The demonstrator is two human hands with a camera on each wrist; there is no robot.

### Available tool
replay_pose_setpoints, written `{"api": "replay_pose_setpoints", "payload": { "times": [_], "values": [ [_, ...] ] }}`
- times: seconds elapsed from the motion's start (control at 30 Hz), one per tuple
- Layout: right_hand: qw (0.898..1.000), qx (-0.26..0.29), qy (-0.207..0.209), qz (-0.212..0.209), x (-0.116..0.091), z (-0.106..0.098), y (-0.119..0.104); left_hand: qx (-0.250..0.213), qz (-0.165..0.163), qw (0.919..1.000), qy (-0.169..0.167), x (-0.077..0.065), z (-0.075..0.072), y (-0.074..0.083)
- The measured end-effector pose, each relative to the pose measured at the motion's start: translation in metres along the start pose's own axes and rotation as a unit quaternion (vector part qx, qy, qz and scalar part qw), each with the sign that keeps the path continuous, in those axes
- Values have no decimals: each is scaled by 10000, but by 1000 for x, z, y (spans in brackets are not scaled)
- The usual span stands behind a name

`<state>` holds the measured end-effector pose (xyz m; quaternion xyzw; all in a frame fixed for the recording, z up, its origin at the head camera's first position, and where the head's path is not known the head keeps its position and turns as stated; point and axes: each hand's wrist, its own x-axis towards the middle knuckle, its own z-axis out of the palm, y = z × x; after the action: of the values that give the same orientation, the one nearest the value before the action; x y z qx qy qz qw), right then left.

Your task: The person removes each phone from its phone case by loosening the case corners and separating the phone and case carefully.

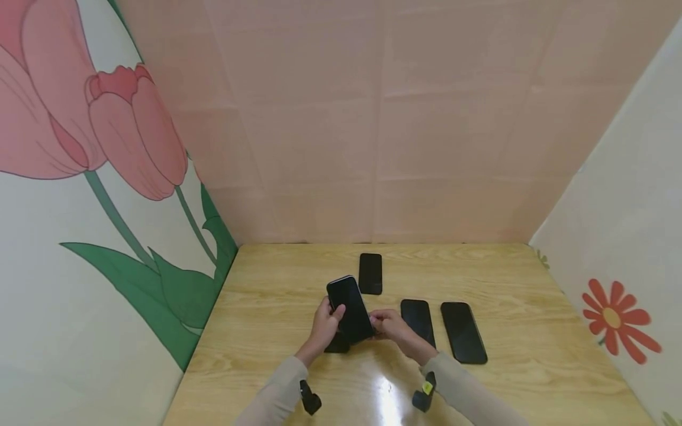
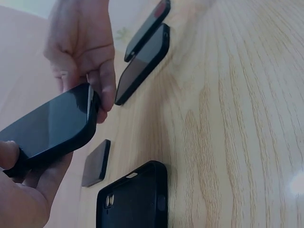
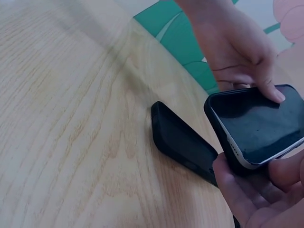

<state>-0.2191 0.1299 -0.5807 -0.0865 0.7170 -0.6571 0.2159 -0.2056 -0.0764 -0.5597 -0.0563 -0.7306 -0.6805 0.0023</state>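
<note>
A smartphone with a dark screen is held tilted above the table, a black case around its edges. My left hand grips it from the left side, thumb across the screen. At its lower right corner, my right hand pinches the phone and case between thumb and fingers. In the right wrist view, a silver strip of the phone's edge shows between screen and case at that end. Below them on the table lies a second black phone case, its inside facing up and a camera cutout showing.
One dark phone lies behind the held one. Two more lie to the right, a phone partly behind my right forearm and another phone farther right. Walls enclose the wooden table at the back and both sides.
</note>
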Motion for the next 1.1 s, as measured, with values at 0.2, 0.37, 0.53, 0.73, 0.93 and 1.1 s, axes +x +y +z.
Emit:
{"api": "replay_pose_setpoints", "payload": {
  "times": [0.2, 0.37, 0.53, 0.73, 0.93, 1.1],
  "values": [
    [9999, -90, -55, 6, 0, -1, -2, -8, -143, 9998, 103, 6, 2, -13],
    [9996, -227, 178, -37, -1, -1, -5, 75, 45, 9999, 111, 0, 3, 4],
    [9970, -218, 744, -86, -5, 0, -9, 312, 119, 9994, 67, -8, 5, 21],
    [9949, -167, 986, -111, -5, 1, -14, 391, 217, 9989, 133, 0, 7, 0],
    [9948, -115, 993, -177, -5, 2, -13, 333, 262, 9990, 140, 6, 7, -17],
    [9943, -98, 1053, -141, -5, 3, -9, 339, 191, 9991, 165, 5, 7, -19]
  ]
}}
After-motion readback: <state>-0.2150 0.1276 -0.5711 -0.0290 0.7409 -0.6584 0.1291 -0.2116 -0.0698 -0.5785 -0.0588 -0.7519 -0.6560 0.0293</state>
